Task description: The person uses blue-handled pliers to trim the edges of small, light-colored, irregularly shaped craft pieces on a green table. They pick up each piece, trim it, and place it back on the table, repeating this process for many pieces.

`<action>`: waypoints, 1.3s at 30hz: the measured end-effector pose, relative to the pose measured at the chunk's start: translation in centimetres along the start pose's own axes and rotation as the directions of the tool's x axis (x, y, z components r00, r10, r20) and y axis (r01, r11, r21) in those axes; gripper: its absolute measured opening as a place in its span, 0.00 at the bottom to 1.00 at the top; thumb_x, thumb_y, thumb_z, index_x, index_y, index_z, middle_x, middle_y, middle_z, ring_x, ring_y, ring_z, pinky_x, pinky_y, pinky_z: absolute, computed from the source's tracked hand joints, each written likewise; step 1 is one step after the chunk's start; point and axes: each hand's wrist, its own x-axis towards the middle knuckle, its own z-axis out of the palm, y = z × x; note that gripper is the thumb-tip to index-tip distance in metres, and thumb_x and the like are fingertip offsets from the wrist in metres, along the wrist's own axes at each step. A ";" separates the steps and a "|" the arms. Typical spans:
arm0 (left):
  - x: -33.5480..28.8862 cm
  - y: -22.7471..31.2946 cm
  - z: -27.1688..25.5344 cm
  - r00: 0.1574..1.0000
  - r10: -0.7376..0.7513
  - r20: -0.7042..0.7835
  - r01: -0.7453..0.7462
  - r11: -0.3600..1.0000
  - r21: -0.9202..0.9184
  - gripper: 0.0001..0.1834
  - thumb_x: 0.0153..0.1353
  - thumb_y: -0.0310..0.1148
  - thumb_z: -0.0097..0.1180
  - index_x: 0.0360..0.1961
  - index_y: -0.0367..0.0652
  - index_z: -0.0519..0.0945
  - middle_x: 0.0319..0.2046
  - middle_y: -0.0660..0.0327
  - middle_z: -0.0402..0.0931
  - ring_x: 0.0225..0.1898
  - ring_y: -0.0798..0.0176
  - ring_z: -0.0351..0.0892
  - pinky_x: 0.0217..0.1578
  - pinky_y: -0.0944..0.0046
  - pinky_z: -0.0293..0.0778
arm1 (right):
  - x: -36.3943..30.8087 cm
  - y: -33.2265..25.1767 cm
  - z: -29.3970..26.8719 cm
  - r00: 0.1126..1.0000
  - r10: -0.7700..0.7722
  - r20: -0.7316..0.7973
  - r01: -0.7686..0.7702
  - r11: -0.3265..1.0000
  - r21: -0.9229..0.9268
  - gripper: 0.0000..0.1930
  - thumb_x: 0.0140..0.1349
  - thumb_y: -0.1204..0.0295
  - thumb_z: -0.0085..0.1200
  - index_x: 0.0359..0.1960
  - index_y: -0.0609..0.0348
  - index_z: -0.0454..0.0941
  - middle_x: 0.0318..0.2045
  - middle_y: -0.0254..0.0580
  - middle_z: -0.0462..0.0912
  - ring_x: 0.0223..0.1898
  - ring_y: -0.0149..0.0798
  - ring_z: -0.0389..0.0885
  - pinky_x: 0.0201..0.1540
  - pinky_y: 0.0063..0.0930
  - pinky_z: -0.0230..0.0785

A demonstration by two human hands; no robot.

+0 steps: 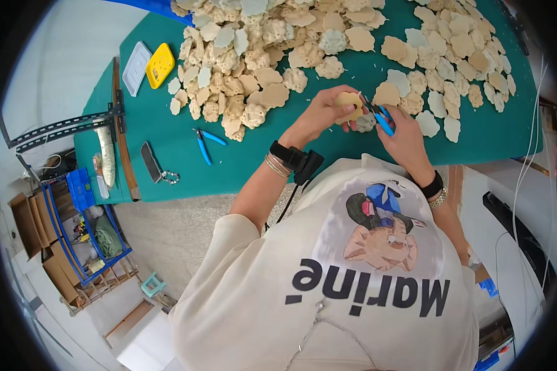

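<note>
My left hand point(320, 114) pinches a pale yellow scallop-edged plastic piece point(346, 102) over the near part of the green table. In my right hand point(407, 141) is a pair of blue-handled side cutters point(385, 122), my fingers closed round the handles. The cutters' dark jaws touch or nearly touch the piece's right edge; the exact contact is too small to tell. Just below the jaws, a whitish scalloped piece point(366, 122) shows partly behind my hands. To the left, a second pair of blue-handled cutters point(205, 145) lies spread on the table.
A large heap of beige and whitish pieces point(254, 59) covers the table's far middle; another pile point(458, 55) spreads at right. At left are a yellow tray point(160, 65), a white tray point(136, 68) and a phone point(149, 162). Tiny offcuts dot the green tabletop point(272, 133).
</note>
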 end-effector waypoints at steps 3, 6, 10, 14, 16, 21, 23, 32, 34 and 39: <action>-0.1 0.3 -0.2 1.000 -0.031 0.001 0.031 0.998 0.049 0.12 0.66 0.31 0.55 0.50 0.43 0.75 0.41 0.59 0.82 0.32 0.67 0.80 0.28 0.69 0.75 | 0.1 -0.5 0.3 1.000 -0.001 -0.017 0.001 1.000 0.000 0.20 0.52 0.72 0.60 0.49 0.59 0.76 0.32 0.45 0.80 0.33 0.47 0.81 0.36 0.40 0.74; 0.2 0.3 0.1 0.999 -0.051 0.009 0.050 0.997 0.066 0.12 0.66 0.28 0.54 0.50 0.42 0.75 0.40 0.59 0.83 0.30 0.68 0.79 0.27 0.69 0.73 | -0.1 -0.6 -0.1 1.000 0.010 -0.006 -0.010 0.999 -0.045 0.19 0.52 0.73 0.59 0.49 0.58 0.77 0.32 0.45 0.80 0.33 0.48 0.81 0.36 0.41 0.74; 0.3 0.6 0.1 0.998 -0.062 0.026 0.059 0.991 0.122 0.12 0.67 0.26 0.52 0.51 0.42 0.75 0.40 0.59 0.83 0.28 0.69 0.78 0.26 0.70 0.72 | -0.2 -0.8 -0.4 1.000 -0.016 -0.012 0.015 0.997 -0.078 0.19 0.52 0.73 0.59 0.48 0.58 0.77 0.32 0.46 0.80 0.34 0.50 0.81 0.36 0.42 0.74; 0.2 0.8 0.2 0.997 -0.071 0.019 0.067 0.985 0.161 0.12 0.67 0.24 0.51 0.51 0.41 0.74 0.39 0.60 0.83 0.27 0.69 0.78 0.25 0.71 0.71 | -0.1 -0.8 -0.4 0.998 -0.049 -0.035 0.045 0.992 -0.116 0.18 0.52 0.74 0.58 0.47 0.58 0.77 0.32 0.49 0.80 0.34 0.52 0.81 0.36 0.43 0.74; 0.2 0.7 0.2 0.997 -0.075 0.014 0.072 0.985 0.157 0.13 0.66 0.22 0.49 0.51 0.39 0.74 0.37 0.60 0.83 0.25 0.70 0.78 0.23 0.71 0.71 | -0.2 -0.8 -0.6 0.998 -0.058 -0.020 0.055 0.990 -0.126 0.16 0.53 0.75 0.57 0.46 0.58 0.78 0.32 0.50 0.80 0.33 0.53 0.81 0.35 0.44 0.74; 0.3 0.6 0.0 0.992 -0.119 0.044 0.111 0.983 0.143 0.12 0.67 0.24 0.51 0.50 0.41 0.74 0.37 0.60 0.82 0.26 0.70 0.77 0.24 0.71 0.70 | -0.2 -0.7 -0.5 0.998 -0.068 -0.014 0.064 0.981 -0.186 0.12 0.55 0.73 0.56 0.43 0.57 0.80 0.26 0.51 0.81 0.29 0.55 0.81 0.31 0.44 0.73; 0.5 0.5 -0.1 0.991 -0.122 0.059 0.113 0.984 0.134 0.12 0.67 0.24 0.51 0.50 0.41 0.74 0.37 0.60 0.82 0.25 0.70 0.77 0.23 0.71 0.70 | -0.2 -0.5 -0.6 0.999 -0.047 -0.005 0.046 0.981 -0.191 0.11 0.56 0.73 0.55 0.41 0.57 0.80 0.24 0.52 0.80 0.27 0.57 0.81 0.30 0.45 0.73; 2.7 -0.3 1.7 0.979 0.183 0.092 -0.205 0.895 0.395 0.20 0.66 0.26 0.54 0.60 0.42 0.71 0.52 0.56 0.77 0.47 0.62 0.80 0.48 0.62 0.77 | 0.9 1.5 -0.7 0.934 0.239 -0.267 -0.183 0.958 0.219 0.09 0.62 0.67 0.57 0.37 0.61 0.81 0.20 0.48 0.77 0.19 0.41 0.75 0.25 0.32 0.66; 3.6 -0.4 1.5 0.961 0.261 0.088 -0.272 0.852 0.448 0.26 0.65 0.27 0.56 0.64 0.43 0.67 0.58 0.54 0.73 0.55 0.58 0.76 0.55 0.58 0.73 | 1.0 2.4 -1.3 0.910 0.301 -0.283 -0.226 0.936 0.270 0.08 0.63 0.68 0.57 0.38 0.59 0.80 0.21 0.36 0.75 0.22 0.29 0.69 0.26 0.25 0.62; 5.3 -0.6 -1.6 0.916 0.342 -0.211 0.219 0.016 0.976 0.28 0.55 0.23 0.59 0.58 0.40 0.70 0.48 0.52 0.76 0.51 0.49 0.76 0.47 0.55 0.77 | 0.4 3.2 -1.5 0.897 0.294 -0.330 -0.202 0.937 0.285 0.09 0.63 0.68 0.57 0.39 0.61 0.79 0.20 0.39 0.76 0.20 0.29 0.69 0.26 0.25 0.63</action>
